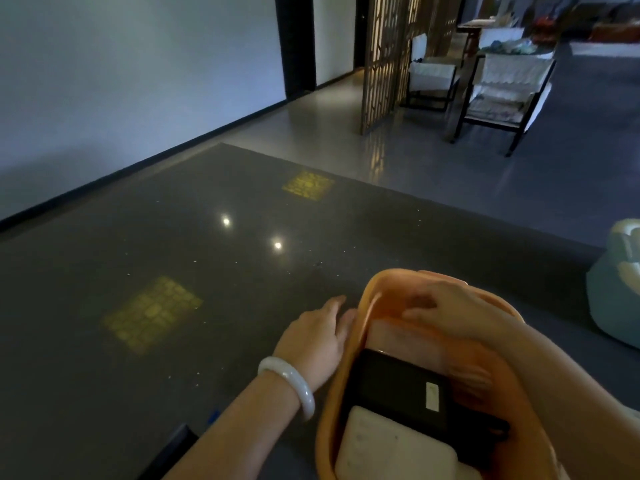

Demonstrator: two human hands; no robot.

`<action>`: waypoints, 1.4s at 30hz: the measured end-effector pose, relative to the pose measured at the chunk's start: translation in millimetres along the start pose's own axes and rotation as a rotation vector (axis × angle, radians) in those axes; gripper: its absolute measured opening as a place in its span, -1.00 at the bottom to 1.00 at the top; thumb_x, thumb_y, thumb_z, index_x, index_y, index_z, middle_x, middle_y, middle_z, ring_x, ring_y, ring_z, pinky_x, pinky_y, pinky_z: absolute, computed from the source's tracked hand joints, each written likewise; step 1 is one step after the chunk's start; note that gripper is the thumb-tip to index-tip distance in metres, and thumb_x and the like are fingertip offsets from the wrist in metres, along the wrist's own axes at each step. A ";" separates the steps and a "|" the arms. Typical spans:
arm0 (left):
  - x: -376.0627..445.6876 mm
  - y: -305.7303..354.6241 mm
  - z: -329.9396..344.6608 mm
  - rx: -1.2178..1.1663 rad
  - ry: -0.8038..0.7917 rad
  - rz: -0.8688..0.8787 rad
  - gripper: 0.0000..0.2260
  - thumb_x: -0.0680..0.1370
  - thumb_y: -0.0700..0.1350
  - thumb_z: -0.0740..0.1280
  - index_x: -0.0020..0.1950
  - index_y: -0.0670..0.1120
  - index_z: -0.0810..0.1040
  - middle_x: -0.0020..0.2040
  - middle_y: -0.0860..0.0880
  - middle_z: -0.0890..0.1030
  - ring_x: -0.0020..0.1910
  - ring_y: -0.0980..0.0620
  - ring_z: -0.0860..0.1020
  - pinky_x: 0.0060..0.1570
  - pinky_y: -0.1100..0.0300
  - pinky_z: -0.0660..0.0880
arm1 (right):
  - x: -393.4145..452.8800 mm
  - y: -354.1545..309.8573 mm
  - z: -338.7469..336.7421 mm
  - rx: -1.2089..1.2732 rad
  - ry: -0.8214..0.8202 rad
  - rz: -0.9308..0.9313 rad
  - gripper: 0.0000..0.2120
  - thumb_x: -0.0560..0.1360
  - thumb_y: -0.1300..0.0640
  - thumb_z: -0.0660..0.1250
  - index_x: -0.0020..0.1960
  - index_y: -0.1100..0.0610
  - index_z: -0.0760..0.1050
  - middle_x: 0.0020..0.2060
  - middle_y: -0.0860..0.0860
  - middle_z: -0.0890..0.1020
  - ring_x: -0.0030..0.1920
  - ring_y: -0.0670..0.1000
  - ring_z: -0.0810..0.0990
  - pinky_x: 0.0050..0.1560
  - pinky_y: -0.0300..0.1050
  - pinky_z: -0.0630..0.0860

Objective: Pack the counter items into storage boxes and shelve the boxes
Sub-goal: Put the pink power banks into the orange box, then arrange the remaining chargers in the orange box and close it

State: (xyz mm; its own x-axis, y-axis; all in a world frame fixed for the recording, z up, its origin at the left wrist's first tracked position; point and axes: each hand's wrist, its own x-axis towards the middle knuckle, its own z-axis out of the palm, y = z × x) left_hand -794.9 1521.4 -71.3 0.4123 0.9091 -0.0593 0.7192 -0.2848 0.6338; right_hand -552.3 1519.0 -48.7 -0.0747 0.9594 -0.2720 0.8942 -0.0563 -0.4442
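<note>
On a dark polished table (180, 244), we see an orange bin (360, 327) at the near right edge, a person's two hands at work around it. The left hand (317, 336), a pale bangle (289, 384) on its wrist, lies against the outside of the bin's left wall, fingers fairly straight and pointing away, gripping nothing that we can make out. The right hand (446, 308) reaches over the bin's far end, palm down, fingers spread and loosely bent above the inside; it is blurred, and we cannot tell whether it holds anything. Inside the bin lie a black box (398, 389) with a small pale label and, nearer us, a white box (391, 448) that partly overlaps it. A pale green container (616, 289) stands at the right margin, apart from the bin. Two ceiling lights and two yellow lattice patches reflect in the tabletop. Beyond it, chairs (502, 88) stand beside a lattice screen (384, 57) on a grey floor.
</note>
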 end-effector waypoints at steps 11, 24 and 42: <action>-99.8 -112.9 -115.7 0.558 0.205 -0.170 -0.49 0.64 0.13 0.11 0.54 0.01 0.10 0.30 -0.03 0.44 0.23 -0.04 0.46 0.21 0.06 0.38 | 49.4 -221.4 41.9 -0.292 0.057 -0.349 -0.45 0.51 0.10 0.35 0.45 -0.06 0.27 0.37 -0.05 0.40 0.37 -0.02 0.37 0.34 -0.11 0.32; -417.3 -332.5 -251.1 0.527 0.362 -0.961 -0.45 0.59 0.01 0.24 0.53 -0.02 0.14 0.38 -0.08 0.34 0.34 -0.10 0.34 0.34 0.01 0.30 | 38.4 -614.1 300.4 -0.469 -0.376 -0.930 -0.39 0.39 0.04 0.46 0.40 -0.05 0.34 0.33 0.02 0.47 0.28 0.03 0.48 0.24 -0.05 0.45; -679.3 -465.7 -238.4 0.123 0.780 -1.783 -0.09 0.44 0.35 0.28 0.57 -0.07 -0.07 0.54 -0.13 0.09 0.49 -0.17 0.14 0.44 -0.04 0.19 | -93.4 -889.3 533.8 -0.485 -0.656 -1.208 -0.42 0.45 -0.12 0.40 0.35 0.16 0.39 0.28 0.11 0.51 0.25 0.09 0.50 0.13 -0.18 0.40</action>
State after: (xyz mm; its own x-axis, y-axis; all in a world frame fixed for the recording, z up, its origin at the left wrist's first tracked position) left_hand -1543.2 1108.9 -142.3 -0.9884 0.0374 -0.1473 0.0083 0.9811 0.1932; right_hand -1576.1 1332.0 -84.0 -0.9387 0.0498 -0.3411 0.1897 0.9008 -0.3906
